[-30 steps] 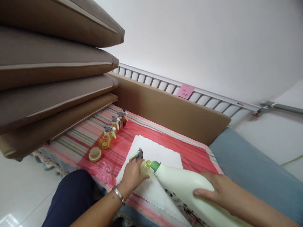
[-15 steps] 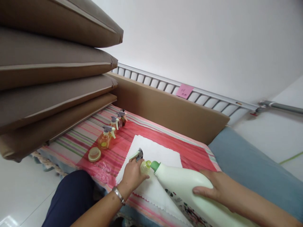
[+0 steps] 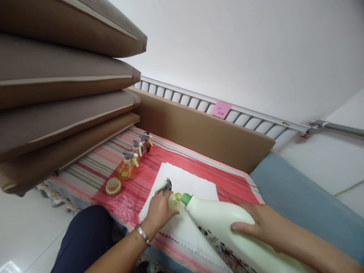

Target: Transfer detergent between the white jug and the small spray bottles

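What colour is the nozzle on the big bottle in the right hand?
Green, on the pale green bottle; it shows best in the head view.

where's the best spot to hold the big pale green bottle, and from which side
Probably around the broad body of the big pale green bottle, coming from the right, where the right hand grips now. It is tipped, with its green spout at the small yellow bottle, so gripping the neck would likely crowd the left hand.
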A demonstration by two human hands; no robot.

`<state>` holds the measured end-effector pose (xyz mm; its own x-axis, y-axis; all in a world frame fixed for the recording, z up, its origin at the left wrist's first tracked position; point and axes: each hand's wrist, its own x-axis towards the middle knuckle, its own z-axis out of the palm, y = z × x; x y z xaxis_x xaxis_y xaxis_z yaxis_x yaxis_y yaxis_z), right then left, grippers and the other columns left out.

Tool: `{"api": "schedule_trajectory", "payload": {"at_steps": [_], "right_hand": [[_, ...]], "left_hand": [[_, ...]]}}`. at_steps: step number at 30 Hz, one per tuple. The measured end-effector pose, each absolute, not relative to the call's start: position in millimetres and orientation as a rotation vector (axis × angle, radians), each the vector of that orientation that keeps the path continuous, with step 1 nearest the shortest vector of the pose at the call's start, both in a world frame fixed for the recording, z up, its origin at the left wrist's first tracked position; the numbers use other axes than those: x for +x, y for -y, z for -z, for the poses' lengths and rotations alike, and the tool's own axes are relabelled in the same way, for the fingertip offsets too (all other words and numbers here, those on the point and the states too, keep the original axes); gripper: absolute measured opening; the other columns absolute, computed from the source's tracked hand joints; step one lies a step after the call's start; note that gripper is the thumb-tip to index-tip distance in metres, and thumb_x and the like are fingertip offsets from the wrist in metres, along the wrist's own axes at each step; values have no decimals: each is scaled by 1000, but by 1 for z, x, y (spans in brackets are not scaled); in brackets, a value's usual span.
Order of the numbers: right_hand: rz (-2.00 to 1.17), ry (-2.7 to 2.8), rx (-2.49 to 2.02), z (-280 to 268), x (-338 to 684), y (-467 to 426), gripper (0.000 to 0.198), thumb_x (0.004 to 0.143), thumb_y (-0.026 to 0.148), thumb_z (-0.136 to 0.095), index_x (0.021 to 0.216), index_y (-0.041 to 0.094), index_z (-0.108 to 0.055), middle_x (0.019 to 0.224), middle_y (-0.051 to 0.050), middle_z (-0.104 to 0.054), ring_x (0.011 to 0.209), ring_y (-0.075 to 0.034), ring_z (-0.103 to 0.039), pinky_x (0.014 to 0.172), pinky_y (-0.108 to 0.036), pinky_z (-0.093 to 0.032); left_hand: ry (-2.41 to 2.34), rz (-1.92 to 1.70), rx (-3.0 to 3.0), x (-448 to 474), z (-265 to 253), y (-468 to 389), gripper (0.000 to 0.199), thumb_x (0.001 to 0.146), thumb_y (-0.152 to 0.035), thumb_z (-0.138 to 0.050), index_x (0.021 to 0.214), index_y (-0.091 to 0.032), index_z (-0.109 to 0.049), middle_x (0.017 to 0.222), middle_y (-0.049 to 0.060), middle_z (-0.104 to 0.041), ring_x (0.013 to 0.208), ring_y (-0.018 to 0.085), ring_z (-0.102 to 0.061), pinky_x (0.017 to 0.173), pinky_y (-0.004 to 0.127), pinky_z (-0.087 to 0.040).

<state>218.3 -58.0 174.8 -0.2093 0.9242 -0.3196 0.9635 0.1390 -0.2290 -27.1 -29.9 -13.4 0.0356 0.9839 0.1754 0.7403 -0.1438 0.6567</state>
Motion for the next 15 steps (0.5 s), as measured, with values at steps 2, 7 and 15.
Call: {"api": "schedule_trajectory", "payload": {"at_steps": [2,7,15], "right_hand": [[594,-2302,1909,-173,220,57,33,71,52,-59,89,25,-67,91,-4,-74,82,-28,-66,70,-33,-51],[626,-2302,1900,-173,221,57,35,71,52,-60,92,25,-67,94,-3,-73,85,-28,-66,71,-33,-51],[563,-2322,1889,-176,218,56,36,70,52,-61,92,25,-68,96,-4,-73,87,-28,-66,74,-31,-51]], "left_hand": [[-1748,-857,1933,-27,14,30,64,54,-43,-79,112,-24,-61,112,11,-60,109,30,-52,90,38,-43],[-1742,-859,1938,-27,13,30,64,54,-42,-79,112,-23,-61,110,11,-61,108,30,-53,89,37,-43],[-1739,-862,1944,-26,14,30,63,55,-42,-79,112,-23,-61,113,12,-60,109,30,-52,90,38,-43]]}}
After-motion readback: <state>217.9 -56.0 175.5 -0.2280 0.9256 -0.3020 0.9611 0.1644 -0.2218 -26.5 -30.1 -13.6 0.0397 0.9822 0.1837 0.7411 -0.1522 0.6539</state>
